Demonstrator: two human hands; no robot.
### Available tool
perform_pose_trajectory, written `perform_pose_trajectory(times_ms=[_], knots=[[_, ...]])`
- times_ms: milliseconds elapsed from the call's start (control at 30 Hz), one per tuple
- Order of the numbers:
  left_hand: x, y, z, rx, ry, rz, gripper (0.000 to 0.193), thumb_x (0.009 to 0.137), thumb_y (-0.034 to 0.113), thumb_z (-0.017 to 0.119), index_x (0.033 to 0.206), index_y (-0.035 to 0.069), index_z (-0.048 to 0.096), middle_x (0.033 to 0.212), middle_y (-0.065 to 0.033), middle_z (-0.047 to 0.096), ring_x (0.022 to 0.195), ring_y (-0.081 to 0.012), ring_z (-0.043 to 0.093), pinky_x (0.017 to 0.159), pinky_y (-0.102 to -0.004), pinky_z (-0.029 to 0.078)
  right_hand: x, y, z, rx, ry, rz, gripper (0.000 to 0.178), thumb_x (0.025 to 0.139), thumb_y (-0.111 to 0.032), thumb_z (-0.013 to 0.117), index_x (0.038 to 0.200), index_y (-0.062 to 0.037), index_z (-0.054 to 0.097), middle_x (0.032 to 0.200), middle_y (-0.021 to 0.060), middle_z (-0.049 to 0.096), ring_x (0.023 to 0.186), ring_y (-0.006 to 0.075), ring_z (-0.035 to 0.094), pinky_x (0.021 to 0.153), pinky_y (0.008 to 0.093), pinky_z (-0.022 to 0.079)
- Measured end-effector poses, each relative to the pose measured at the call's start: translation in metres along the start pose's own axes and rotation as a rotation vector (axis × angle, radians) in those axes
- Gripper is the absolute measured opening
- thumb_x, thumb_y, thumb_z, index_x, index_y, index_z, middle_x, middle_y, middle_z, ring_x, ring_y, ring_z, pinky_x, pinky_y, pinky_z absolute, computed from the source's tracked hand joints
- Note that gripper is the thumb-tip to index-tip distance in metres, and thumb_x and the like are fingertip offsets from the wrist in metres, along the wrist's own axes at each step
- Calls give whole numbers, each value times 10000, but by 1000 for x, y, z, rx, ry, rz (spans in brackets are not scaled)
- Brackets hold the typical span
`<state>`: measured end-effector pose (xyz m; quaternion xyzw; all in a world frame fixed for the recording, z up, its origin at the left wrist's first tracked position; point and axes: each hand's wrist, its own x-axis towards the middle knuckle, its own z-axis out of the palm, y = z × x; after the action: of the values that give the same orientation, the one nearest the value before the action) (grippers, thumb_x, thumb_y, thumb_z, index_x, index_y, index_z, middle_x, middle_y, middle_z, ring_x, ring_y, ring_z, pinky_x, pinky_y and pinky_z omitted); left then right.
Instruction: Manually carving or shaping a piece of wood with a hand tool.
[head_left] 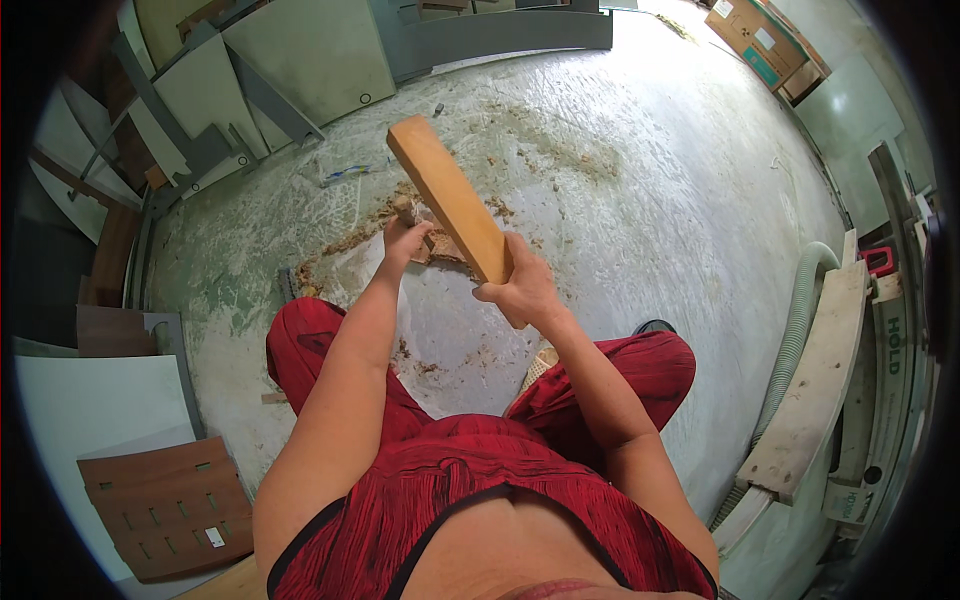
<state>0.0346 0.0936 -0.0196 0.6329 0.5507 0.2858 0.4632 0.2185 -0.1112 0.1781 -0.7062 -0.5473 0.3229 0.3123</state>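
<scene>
My right hand (527,285) is closed around the near end of a long, smooth, orange-brown wooden block (450,195). The block is raised at a slant, its far end pointing up and to the left. Left of it, my left hand (404,243) is closed low down, by a rough brown piece (443,246) partly hidden behind the block. A small tan lump (403,206) shows just beyond the left fingers. What exactly the left hand grips is hard to make out. Brown crumbs and shavings (345,245) lie scattered on the floor around both hands.
Grey and pale panels (310,65) lean along the far left. A brown slotted board (170,508) lies at the lower left. On the right are a ribbed hose (795,340) and a pale wooden board (805,400). A cardboard box (760,40) stands at the far right.
</scene>
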Motion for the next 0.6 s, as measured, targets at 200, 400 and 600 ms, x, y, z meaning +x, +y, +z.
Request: perform_pose_trajectory(times_ms=[200,400,600], knots=[[3,-4,4,-81,85,58,358,672,327,771,889,48,715,877,-81,735,847,-211,697,745,-345,524,-6,-13,8,143,195,-319,810,571,-286,793,1268,-56,450,999,192,652,916,369,647,806,411,503],[-9,0,3,-89,55,295,299,722,272,758,892,31,706,845,-83,729,811,-221,695,718,-342,515,7,6,22,-228,-172,61,766,590,-274,757,1246,-51,430,925,221,633,931,390,636,769,462,507],[-10,10,3,-15,89,-16,345,696,275,794,933,42,700,888,-94,724,837,-182,688,734,-329,514,-3,-11,9,2,56,-202,698,609,-277,738,1198,-53,436,930,223,633,884,402,636,767,464,503]])
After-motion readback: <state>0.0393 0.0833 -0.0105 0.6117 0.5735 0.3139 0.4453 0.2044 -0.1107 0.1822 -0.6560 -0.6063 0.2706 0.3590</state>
